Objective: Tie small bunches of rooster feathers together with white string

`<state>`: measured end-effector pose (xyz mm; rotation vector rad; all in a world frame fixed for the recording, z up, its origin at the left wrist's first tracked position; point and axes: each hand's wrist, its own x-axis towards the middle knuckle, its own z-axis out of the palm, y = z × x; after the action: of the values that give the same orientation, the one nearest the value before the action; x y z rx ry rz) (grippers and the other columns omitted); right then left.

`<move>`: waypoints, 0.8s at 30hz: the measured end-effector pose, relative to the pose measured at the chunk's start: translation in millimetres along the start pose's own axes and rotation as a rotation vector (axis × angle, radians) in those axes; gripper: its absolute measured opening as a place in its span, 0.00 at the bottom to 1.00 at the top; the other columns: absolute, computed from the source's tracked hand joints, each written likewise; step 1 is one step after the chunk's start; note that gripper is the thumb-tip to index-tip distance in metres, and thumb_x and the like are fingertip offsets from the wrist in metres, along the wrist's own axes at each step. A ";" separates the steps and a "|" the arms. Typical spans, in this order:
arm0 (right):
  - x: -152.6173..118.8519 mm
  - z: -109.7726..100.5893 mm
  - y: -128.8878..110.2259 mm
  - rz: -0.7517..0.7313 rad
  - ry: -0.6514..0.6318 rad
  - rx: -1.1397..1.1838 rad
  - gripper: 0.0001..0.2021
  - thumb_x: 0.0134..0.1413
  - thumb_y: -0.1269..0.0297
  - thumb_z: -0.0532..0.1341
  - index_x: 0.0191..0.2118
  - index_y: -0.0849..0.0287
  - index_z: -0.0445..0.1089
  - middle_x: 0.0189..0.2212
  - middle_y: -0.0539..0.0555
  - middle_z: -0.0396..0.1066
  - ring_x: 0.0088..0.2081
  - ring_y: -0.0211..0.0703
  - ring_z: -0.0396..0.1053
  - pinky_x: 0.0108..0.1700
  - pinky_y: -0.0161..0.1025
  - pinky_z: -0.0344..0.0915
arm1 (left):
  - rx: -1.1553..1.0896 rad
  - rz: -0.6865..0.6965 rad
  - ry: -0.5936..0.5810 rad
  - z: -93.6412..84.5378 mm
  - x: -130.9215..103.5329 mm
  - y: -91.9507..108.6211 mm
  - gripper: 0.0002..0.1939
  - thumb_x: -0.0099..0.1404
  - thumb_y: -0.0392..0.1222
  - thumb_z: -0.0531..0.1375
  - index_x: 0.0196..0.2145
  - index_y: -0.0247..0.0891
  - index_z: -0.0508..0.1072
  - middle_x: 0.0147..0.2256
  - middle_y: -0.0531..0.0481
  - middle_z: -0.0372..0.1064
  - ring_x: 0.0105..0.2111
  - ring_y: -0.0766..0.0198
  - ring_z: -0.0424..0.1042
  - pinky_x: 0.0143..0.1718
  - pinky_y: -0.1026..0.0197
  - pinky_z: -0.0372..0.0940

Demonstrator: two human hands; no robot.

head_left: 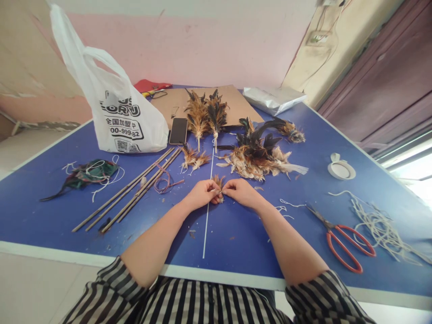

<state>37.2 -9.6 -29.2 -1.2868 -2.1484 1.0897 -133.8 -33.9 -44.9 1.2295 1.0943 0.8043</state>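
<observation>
Both hands meet over the middle of the blue table, around a small bunch of brown feathers [218,181]. My left hand [201,193] is closed on the bunch, its fingers pinched near the quill ends. From the other side, the thumb and fingers of my right hand [241,192] pinch at the same bunch; whether a thread lies between them is too small to tell. Just beyond the hands lies a loose heap of brown, black and cream feathers [253,157]. Two small feather tufts [195,158] rest to the left of it.
Two larger feather bunches [206,112] lie on cardboard [168,101] by a phone [178,131]. Thin sticks [135,191] and a white plastic bag [124,108] are left. Red-handled scissors [347,243], tangled white string [381,225] and a tape roll [341,170] lie right.
</observation>
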 end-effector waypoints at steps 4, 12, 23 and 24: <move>-0.7 -1.2 -1.1 0.010 0.002 -0.022 0.08 0.42 0.68 0.55 0.25 0.62 0.71 0.22 0.50 0.70 0.25 0.35 0.62 0.28 0.31 0.56 | 0.000 -0.006 0.008 -0.3 -0.3 1.2 0.06 0.56 0.36 0.59 0.28 0.31 0.63 0.24 0.46 0.71 0.21 0.69 0.70 0.24 0.65 0.66; -4.5 -5.5 -4.1 0.038 -0.052 0.051 0.08 0.43 0.66 0.55 0.26 0.63 0.70 0.22 0.49 0.69 0.24 0.34 0.61 0.28 0.31 0.56 | -0.044 -0.026 0.006 -1.9 1.0 0.9 0.05 0.55 0.32 0.59 0.29 0.31 0.64 0.25 0.46 0.71 0.23 0.68 0.71 0.27 0.63 0.67; -5.1 -17.1 5.9 0.126 0.024 0.207 0.12 0.43 0.61 0.58 0.32 0.64 0.70 0.22 0.50 0.68 0.22 0.33 0.61 0.26 0.32 0.57 | -0.059 0.009 -0.018 -3.0 2.8 -4.5 0.08 0.55 0.36 0.60 0.28 0.31 0.64 0.24 0.46 0.71 0.22 0.68 0.71 0.28 0.64 0.67; -5.3 -17.7 6.9 0.115 0.016 0.197 0.12 0.43 0.61 0.58 0.32 0.63 0.70 0.23 0.51 0.69 0.23 0.34 0.62 0.27 0.32 0.58 | -0.059 0.008 -0.018 -2.9 2.7 -4.3 0.08 0.55 0.36 0.60 0.28 0.31 0.63 0.24 0.46 0.71 0.23 0.68 0.71 0.28 0.63 0.67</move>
<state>55.6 -5.1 -23.6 -1.3351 -1.9205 1.2974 -136.1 -31.3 -49.7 1.1899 1.0450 0.8246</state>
